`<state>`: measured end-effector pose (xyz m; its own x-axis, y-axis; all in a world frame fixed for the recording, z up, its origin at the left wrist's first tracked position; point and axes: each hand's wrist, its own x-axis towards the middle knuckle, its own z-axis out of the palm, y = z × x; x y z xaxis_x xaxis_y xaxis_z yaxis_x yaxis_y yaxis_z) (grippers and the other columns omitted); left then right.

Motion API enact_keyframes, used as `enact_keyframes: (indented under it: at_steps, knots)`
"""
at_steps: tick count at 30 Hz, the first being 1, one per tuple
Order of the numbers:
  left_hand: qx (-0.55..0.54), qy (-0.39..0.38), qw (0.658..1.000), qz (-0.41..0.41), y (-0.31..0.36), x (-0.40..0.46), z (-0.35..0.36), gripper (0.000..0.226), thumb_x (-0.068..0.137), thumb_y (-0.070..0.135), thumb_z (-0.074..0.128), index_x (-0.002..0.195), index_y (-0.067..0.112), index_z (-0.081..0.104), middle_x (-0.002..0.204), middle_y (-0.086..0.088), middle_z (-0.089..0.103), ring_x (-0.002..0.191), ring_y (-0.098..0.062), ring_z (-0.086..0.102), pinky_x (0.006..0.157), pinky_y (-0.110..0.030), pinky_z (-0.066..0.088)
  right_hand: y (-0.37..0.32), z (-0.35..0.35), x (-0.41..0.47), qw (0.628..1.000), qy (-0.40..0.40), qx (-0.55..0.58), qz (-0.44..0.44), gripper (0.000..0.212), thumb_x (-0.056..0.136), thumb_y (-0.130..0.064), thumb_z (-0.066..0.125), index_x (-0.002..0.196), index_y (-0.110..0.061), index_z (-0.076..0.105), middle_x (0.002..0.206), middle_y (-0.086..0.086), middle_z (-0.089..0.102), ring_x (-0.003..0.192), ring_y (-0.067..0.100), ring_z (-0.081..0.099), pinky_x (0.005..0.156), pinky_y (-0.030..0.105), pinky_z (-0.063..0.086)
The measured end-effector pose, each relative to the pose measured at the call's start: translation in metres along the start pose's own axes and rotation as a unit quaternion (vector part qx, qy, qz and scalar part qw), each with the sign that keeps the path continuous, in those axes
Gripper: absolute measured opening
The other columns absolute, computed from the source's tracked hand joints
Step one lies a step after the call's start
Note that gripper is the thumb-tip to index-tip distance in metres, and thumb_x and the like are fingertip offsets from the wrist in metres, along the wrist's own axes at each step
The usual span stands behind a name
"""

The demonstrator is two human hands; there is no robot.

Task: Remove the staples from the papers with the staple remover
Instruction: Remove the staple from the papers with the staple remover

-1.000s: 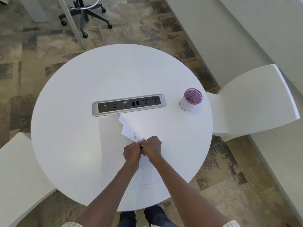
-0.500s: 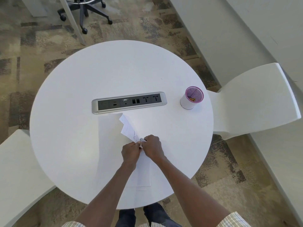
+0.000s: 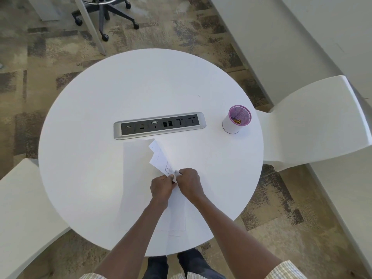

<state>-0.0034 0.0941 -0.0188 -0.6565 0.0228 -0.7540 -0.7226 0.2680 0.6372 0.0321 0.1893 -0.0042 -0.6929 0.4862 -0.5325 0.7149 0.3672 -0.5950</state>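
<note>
A stack of white papers [image 3: 138,178] lies on the round white table [image 3: 96,125], its top sheets folded back toward the middle. My left hand [image 3: 161,187] pinches the folded papers at their near corner. Right beside it, my right hand [image 3: 188,183] is closed on a small silvery staple remover [image 3: 177,173], whose tip just shows at the paper's edge. The two hands touch. No staple can be made out; the fingers hide that spot.
A power and data socket strip [image 3: 159,125] is set into the table's middle. A white cup with a purple mesh lining [image 3: 236,119] holds small golden bits at the right. White chairs stand at the right [image 3: 312,121] and lower left [image 3: 22,208].
Both hands stay together at the paper's corner, with only slight shifts. The head camera has tilted a little, so the table sits slightly differently in view.
</note>
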Motion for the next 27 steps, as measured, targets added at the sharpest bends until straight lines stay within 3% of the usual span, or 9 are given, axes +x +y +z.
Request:
enact_keyframes:
  at_steps: [3,7,10,15,18,20,22,24,27]
  knots:
    - [-0.044,-0.006,0.999,-0.023,0.002,0.0,0.0,0.023,0.091,0.006,0.063,0.071,0.006,0.075,0.088,-0.011,0.077,0.082,-0.025,0.075,0.08,-0.035,0.061,0.002,-0.002,0.001,0.988,0.02,0.132,0.075,0.038,0.092,-0.019,0.058,0.059,-0.001,0.052,0.058,0.013,0.05,0.047,0.023,0.047,0.049,0.029,0.037]
    - [-0.082,0.008,0.996,-0.041,0.005,-0.001,-0.003,0.016,0.091,0.002,0.063,0.078,0.003,0.073,0.093,-0.012,0.076,0.078,-0.021,0.073,0.063,-0.024,0.059,0.008,-0.013,0.006,0.924,0.018,0.334,0.187,0.022,0.09,-0.013,0.069,0.073,0.0,0.063,0.065,0.015,0.057,0.041,0.019,0.05,0.043,0.024,0.042]
    - [-0.099,0.014,0.994,-0.046,0.007,-0.002,-0.005,0.012,0.091,0.0,0.063,0.083,-0.001,0.072,0.096,-0.013,0.074,0.081,-0.022,0.072,0.065,-0.024,0.06,0.015,-0.021,0.008,0.881,0.008,0.415,0.225,0.011,0.089,-0.006,0.068,0.084,0.003,0.064,0.068,0.016,0.057,0.041,0.016,0.047,0.038,0.02,0.038]
    - [-0.089,0.031,0.995,-0.033,0.012,-0.01,-0.007,0.018,0.091,0.002,0.063,0.075,0.007,0.07,0.088,-0.006,0.073,0.076,-0.018,0.072,0.063,-0.023,0.059,0.032,-0.03,0.005,0.894,0.011,0.404,0.192,0.019,0.093,-0.019,0.063,0.083,-0.004,0.068,0.077,0.013,0.065,0.045,0.017,0.048,0.042,0.023,0.04]
    - [-0.057,0.045,0.997,-0.003,0.015,-0.015,-0.012,0.023,0.092,0.005,0.062,0.071,0.011,0.07,0.082,0.0,0.073,0.076,-0.017,0.071,0.064,-0.022,0.057,0.043,-0.039,0.009,0.902,0.041,0.392,0.177,0.02,0.091,-0.029,0.066,0.079,-0.014,0.068,0.071,0.006,0.064,0.047,0.015,0.05,0.042,0.022,0.039]
    - [-0.019,0.055,0.998,0.027,0.016,-0.017,-0.018,0.027,0.092,0.007,0.06,0.066,0.008,0.068,0.077,0.001,0.072,0.075,-0.019,0.071,0.066,-0.025,0.058,0.052,-0.046,0.015,0.917,0.069,0.361,0.156,0.018,0.093,-0.029,0.061,0.087,-0.014,0.068,0.071,0.003,0.061,0.051,0.013,0.051,0.045,0.023,0.041]
    - [0.037,0.064,0.995,0.065,0.019,-0.02,-0.026,0.029,0.092,0.01,0.059,0.068,-0.005,0.064,0.075,-0.007,0.07,0.075,-0.023,0.072,0.073,-0.034,0.061,0.059,-0.054,0.019,0.929,0.099,0.332,0.133,0.023,0.097,-0.026,0.054,0.11,-0.011,0.066,0.082,0.004,0.059,0.066,0.017,0.055,0.059,0.031,0.05]
    - [0.097,0.08,0.986,0.105,0.024,-0.025,-0.034,0.032,0.093,0.012,0.057,0.073,-0.014,0.062,0.075,-0.016,0.072,0.074,-0.026,0.074,0.076,-0.044,0.059,0.069,-0.062,0.023,0.957,0.134,0.234,0.104,0.031,0.099,-0.022,0.054,0.125,-0.006,0.06,0.1,0.01,0.061,0.089,0.026,0.059,0.083,0.041,0.052]
    - [0.152,0.097,0.97,0.16,0.032,-0.03,-0.047,0.031,0.091,0.012,0.055,0.071,-0.01,0.065,0.074,-0.02,0.073,0.071,-0.036,0.071,0.072,-0.045,0.059,0.081,-0.07,0.029,0.978,0.179,0.08,0.074,0.03,0.095,-0.005,0.054,0.123,0.002,0.06,0.118,0.024,0.058,0.109,0.038,0.057,0.092,0.038,0.043]
